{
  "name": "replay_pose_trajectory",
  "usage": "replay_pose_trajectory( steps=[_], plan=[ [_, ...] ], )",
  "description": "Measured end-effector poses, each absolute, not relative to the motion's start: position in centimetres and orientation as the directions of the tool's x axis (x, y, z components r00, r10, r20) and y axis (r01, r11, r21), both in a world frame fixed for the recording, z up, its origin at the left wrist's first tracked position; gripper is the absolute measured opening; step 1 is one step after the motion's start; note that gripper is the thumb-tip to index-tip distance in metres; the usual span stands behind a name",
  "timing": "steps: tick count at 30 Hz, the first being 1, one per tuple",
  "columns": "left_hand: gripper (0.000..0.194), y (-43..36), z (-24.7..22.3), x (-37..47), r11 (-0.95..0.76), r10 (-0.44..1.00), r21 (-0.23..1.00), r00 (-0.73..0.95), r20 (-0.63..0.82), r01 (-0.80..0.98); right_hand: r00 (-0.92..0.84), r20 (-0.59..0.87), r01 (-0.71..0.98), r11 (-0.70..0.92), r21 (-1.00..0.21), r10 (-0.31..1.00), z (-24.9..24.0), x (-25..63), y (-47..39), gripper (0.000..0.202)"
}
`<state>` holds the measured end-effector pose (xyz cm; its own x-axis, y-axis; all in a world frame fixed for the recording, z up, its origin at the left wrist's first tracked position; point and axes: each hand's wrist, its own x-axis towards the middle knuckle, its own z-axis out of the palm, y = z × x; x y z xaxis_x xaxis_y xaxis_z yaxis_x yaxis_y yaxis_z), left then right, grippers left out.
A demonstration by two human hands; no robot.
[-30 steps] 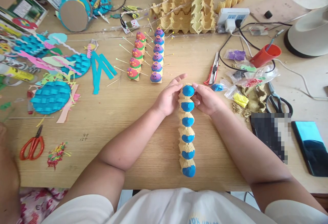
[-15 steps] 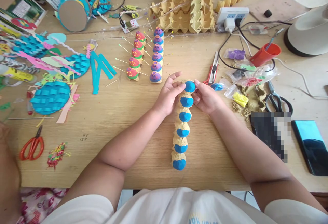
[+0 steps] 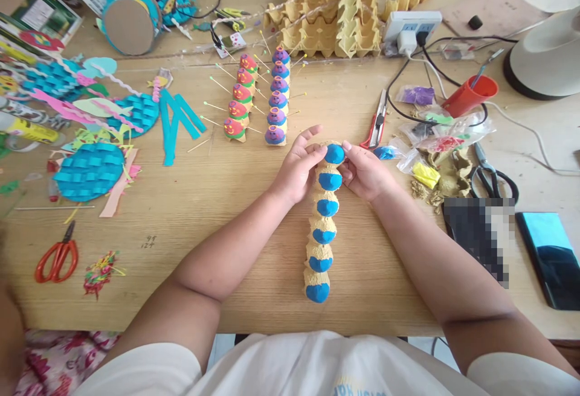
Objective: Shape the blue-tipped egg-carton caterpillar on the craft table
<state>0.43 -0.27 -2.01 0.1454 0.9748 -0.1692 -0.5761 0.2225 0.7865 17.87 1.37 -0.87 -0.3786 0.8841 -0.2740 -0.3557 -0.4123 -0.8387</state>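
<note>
A strip of egg carton (image 3: 327, 222) points lengthwise toward me, its several bumps capped with blue clay. My left hand (image 3: 299, 169) grips the far end from the left, thumb against the farthest blue cap. From the right, my right hand (image 3: 364, 172) pinches the same end with thumb and fingers. Beyond my hands stand two finished-looking carton caterpillars: one red and green (image 3: 240, 97), the other purple and blue (image 3: 277, 97), both stuck with thin pins. A packet of blue clay (image 3: 384, 153) lies just right of my right hand.
A red utility knife (image 3: 376, 124), black-handled scissors (image 3: 492, 175) and a red cup (image 3: 471, 97) lie or stand on the right. Egg trays (image 3: 312, 19) sit at the back. Orange scissors (image 3: 58, 257) and woven blue paper discs (image 3: 90, 171) are left, near another person's arm (image 3: 11, 323).
The carton strip has shifted very slightly in my hands, which keep their hold. At the left edge, the other person's arm has moved back toward the corner.
</note>
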Motion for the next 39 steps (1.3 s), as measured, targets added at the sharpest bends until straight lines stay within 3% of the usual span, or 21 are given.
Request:
replay_pose_trajectory(
  steps=[7, 13, 19, 23, 30, 39],
  plan=[
    [0.071, -0.3, -2.1, 0.4, 0.203, 0.979, 0.79, 0.142, -0.148, -0.578, -0.369, -0.276, -0.356, -0.41, -0.84, 0.888, -0.7, 17.7, 1.4, 0.066],
    [0.048, -0.2, -2.2, 0.3, 0.208, 0.978, 0.79, 0.142, -0.154, -0.577, -0.353, -0.307, -0.385, -0.436, -0.813, 0.884, -0.5, 17.6, 1.5, 0.063],
    [0.061, -0.1, -2.5, 0.3, 0.146, 0.988, 0.827, 0.121, -0.095, -0.542, -0.36, -0.299, -0.369, -0.43, -0.824, 0.884, -0.7, 17.7, 1.5, 0.065],
    [0.06, -0.2, -2.4, 0.4, 0.132, 0.991, 0.834, 0.101, -0.092, -0.536, -0.355, -0.293, -0.36, -0.419, -0.833, 0.888, -0.8, 17.7, 1.4, 0.067],
    [0.047, -0.5, -1.4, 0.7, 0.235, 0.972, 0.78, 0.133, -0.194, -0.58, -0.365, -0.265, -0.327, -0.389, -0.861, 0.892, -0.7, 17.7, 1.3, 0.069],
    [0.072, -0.5, -0.7, 0.5, 0.322, 0.946, 0.736, 0.164, -0.28, -0.596, -0.374, -0.212, -0.28, -0.328, -0.902, 0.903, -0.7, 17.5, 1.0, 0.075]
  ],
)
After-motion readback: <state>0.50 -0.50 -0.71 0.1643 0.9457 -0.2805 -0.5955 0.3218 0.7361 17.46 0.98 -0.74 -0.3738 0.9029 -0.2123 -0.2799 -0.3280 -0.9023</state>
